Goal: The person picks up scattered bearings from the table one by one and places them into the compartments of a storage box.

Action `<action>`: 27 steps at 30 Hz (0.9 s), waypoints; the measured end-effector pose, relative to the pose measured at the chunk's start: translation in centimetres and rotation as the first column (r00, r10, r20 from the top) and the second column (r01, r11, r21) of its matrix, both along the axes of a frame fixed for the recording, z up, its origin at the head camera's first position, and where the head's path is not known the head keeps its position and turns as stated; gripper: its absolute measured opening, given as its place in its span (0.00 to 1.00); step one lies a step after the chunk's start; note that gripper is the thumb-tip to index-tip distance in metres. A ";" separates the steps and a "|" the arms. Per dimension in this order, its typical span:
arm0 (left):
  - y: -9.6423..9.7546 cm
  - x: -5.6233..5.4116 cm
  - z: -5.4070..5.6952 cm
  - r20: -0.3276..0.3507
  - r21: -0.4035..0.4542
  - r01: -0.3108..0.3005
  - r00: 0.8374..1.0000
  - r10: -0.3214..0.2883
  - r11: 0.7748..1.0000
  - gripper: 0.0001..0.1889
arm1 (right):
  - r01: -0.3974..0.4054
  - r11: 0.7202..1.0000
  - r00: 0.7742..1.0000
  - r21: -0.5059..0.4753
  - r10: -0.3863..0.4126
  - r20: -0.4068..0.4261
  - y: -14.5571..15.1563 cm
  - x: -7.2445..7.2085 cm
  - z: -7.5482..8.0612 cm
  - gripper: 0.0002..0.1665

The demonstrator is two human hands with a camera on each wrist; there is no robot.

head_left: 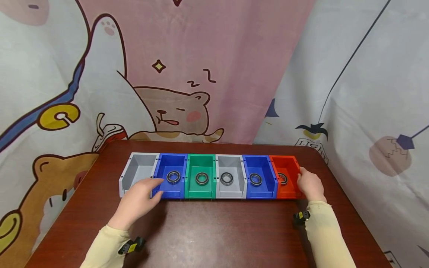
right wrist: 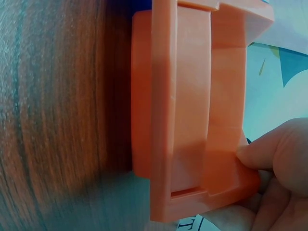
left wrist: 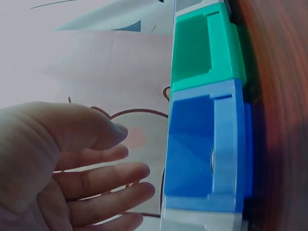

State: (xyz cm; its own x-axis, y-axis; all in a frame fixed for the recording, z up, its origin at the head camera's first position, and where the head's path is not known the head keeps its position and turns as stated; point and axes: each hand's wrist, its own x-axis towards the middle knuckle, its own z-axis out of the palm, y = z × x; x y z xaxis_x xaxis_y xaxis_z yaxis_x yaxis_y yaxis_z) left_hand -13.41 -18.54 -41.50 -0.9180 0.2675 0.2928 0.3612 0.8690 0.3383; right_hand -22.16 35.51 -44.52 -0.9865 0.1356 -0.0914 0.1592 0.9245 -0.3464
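Observation:
My right hand (head_left: 311,184) pinches the right side wall of the red bin (head_left: 287,162) at the right end of a row. In the right wrist view the thumb (right wrist: 262,149) lies on the inner side of that wall, with fingers outside it. Inside this bin sits a metal ring bearing (head_left: 283,178), partly hidden by the bin's left wall. My left hand (head_left: 139,203) hovers with relaxed, spread fingers near the left grey bin (head_left: 144,160) and the left blue bin (head_left: 172,161). Nothing is between its thumb and fingers in the left wrist view.
Ring bearings lie in the left blue bin, the green bin (head_left: 201,160), the middle grey bin (head_left: 229,162) and the right blue bin (head_left: 257,162). All bins stand side by side on a brown wooden table (head_left: 218,230). A patterned curtain (head_left: 251,67) hangs behind.

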 end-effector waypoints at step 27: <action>-5.6 6.8 -3.6 0.227 0.011 -0.074 0.971 0.070 0.997 0.30 | 0.021 1.000 0.999 -0.004 -0.021 0.028 -0.1 -0.1 -0.1 0.29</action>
